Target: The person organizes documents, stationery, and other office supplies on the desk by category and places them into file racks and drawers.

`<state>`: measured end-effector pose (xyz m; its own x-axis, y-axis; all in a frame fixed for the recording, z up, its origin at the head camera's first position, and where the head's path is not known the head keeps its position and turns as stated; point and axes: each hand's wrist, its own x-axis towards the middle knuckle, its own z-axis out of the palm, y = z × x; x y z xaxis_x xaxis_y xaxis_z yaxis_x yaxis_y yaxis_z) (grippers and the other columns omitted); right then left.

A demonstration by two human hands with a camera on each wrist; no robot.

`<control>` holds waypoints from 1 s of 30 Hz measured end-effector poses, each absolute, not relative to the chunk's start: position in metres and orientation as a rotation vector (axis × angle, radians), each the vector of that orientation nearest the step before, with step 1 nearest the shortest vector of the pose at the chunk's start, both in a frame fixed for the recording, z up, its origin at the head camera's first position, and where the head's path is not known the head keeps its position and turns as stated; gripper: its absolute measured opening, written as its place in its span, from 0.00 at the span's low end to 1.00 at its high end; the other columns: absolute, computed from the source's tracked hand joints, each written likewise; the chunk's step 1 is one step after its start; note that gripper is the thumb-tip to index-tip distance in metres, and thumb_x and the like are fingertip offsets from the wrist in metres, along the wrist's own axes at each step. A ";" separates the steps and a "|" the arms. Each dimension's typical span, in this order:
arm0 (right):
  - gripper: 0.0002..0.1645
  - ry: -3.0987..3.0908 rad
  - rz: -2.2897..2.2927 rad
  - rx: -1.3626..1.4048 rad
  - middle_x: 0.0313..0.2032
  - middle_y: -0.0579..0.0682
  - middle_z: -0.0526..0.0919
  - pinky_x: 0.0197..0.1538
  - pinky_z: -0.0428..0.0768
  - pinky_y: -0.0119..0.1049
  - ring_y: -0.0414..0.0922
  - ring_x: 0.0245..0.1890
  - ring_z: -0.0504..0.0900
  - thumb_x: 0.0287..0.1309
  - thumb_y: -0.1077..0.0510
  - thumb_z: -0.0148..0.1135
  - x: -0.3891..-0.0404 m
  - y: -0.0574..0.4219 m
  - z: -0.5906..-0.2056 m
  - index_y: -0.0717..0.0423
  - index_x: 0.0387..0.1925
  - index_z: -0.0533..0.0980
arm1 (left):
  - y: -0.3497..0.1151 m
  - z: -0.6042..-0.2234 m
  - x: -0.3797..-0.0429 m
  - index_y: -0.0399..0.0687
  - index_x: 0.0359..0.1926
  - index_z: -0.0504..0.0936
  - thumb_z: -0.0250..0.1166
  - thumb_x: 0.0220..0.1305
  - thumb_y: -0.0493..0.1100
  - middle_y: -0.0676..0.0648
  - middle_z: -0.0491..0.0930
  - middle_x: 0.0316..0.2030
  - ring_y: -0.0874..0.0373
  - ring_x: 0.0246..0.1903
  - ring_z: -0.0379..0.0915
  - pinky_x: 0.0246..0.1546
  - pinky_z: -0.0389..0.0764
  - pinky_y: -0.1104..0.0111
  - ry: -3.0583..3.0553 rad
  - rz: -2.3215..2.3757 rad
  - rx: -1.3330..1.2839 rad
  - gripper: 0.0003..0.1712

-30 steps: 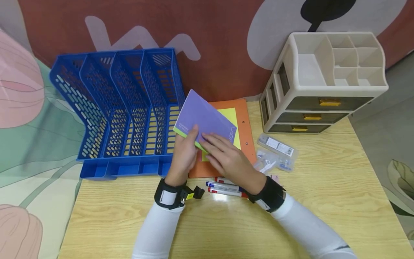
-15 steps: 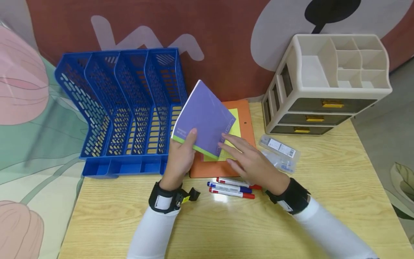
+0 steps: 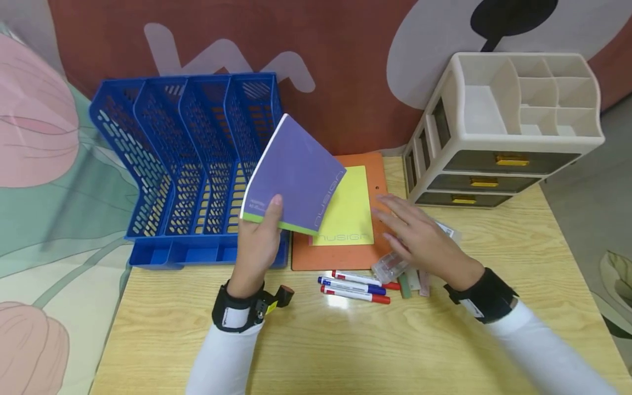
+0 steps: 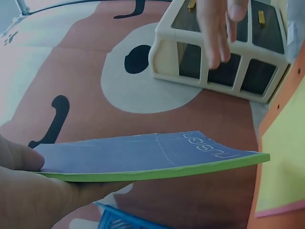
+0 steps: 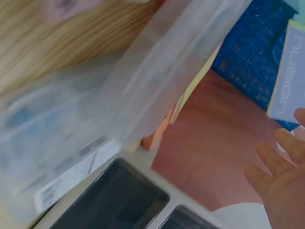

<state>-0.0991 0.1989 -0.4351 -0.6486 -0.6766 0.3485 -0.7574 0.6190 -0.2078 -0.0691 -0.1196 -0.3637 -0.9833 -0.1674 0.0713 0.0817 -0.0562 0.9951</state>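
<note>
My left hand (image 3: pixel 258 249) grips a purple notebook (image 3: pixel 296 170) by its green-edged lower side, thumb on the cover. The notebook is tilted in front of the right end of the blue file rack (image 3: pixel 202 241). In the left wrist view the notebook (image 4: pixel 143 155) appears nearly edge-on. My right hand (image 3: pixel 424 236) is apart from the notebook, fingers extended and holding nothing, above clear plastic packages (image 3: pixel 390 267). Below the notebook, a yellow notebook (image 3: pixel 353 208) lies on an orange board (image 3: pixel 340 258). The right wrist view shows my right hand (image 5: pixel 283 167) with fingers spread.
Red and blue markers (image 3: pixel 353 288) lie in front of the orange board. Beside them are small green and pink pieces (image 3: pixel 405 286). A cream drawer organizer (image 3: pixel 528 142) stands at the back right, against a patterned cloth (image 3: pixel 345 71).
My right hand has let go of the purple notebook and moved right. My left hand has carried the notebook slightly left, uncovering more of the yellow notebook.
</note>
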 end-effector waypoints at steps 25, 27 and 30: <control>0.41 -2.714 0.262 1.103 0.75 0.58 0.67 0.74 0.63 0.65 0.62 0.74 0.65 0.61 0.46 0.64 -0.097 0.265 -0.460 0.48 0.75 0.67 | -0.163 -0.334 -0.052 0.39 0.65 0.75 0.58 0.76 0.35 0.42 0.84 0.55 0.52 0.53 0.84 0.58 0.84 0.63 -1.587 -2.140 -0.037 0.19; 0.43 -2.733 0.255 1.095 0.76 0.57 0.67 0.75 0.62 0.66 0.63 0.75 0.64 0.60 0.46 0.66 -0.096 0.269 -0.461 0.46 0.76 0.67 | -0.168 -0.332 -0.051 0.38 0.65 0.75 0.58 0.75 0.34 0.41 0.84 0.55 0.51 0.54 0.84 0.59 0.84 0.63 -1.553 -2.135 -0.047 0.20; 0.44 -2.755 0.258 1.082 0.76 0.57 0.66 0.74 0.62 0.67 0.63 0.75 0.63 0.59 0.46 0.67 -0.095 0.274 -0.462 0.45 0.76 0.66 | -0.174 -0.328 -0.052 0.37 0.65 0.75 0.58 0.75 0.33 0.39 0.83 0.55 0.49 0.54 0.84 0.59 0.83 0.61 -1.482 -2.149 -0.071 0.20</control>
<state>-0.0948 0.2739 -0.4621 -0.7222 -0.6559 0.2199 -0.6853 0.7217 -0.0980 -0.0521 -0.1741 -0.3284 -0.8616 -0.3872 0.3283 0.4445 -0.2631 0.8562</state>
